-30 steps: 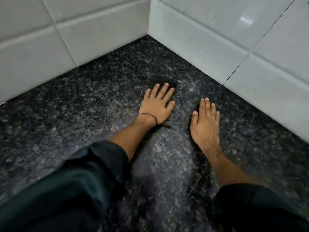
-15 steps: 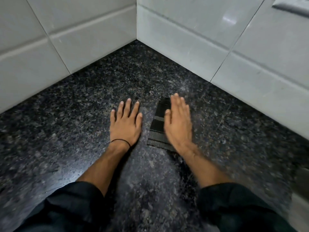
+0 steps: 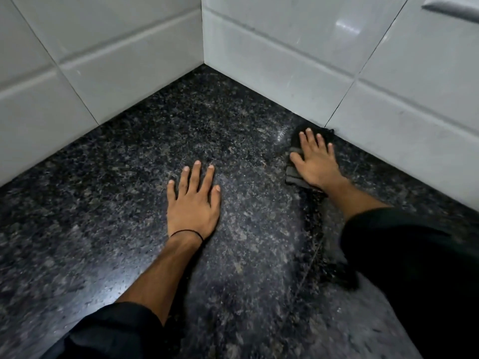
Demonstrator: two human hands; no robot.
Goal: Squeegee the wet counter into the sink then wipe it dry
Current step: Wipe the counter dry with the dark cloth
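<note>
The counter (image 3: 129, 203) is dark speckled granite that runs into a corner of white tiled walls. My right hand (image 3: 315, 158) presses flat on a dark folded cloth (image 3: 294, 174) close to the right wall's base; most of the cloth is hidden under the palm and fingers. My left hand (image 3: 193, 200) lies flat on the granite near the middle, fingers spread, nothing under it, a thin black band at the wrist. A damp sheen shows on the stone left of the cloth. No squeegee and no sink are in view.
White tiled walls (image 3: 116, 60) close the counter at the back left and the right (image 3: 388, 112), meeting in a corner at top centre. A metal fitting (image 3: 451, 7) shows at the top right edge. Dark sleeves cover both forearms.
My right hand has slid the cloth right and away, from beside my left hand to the foot of the right wall. My left hand has stayed flat on the stone.
</note>
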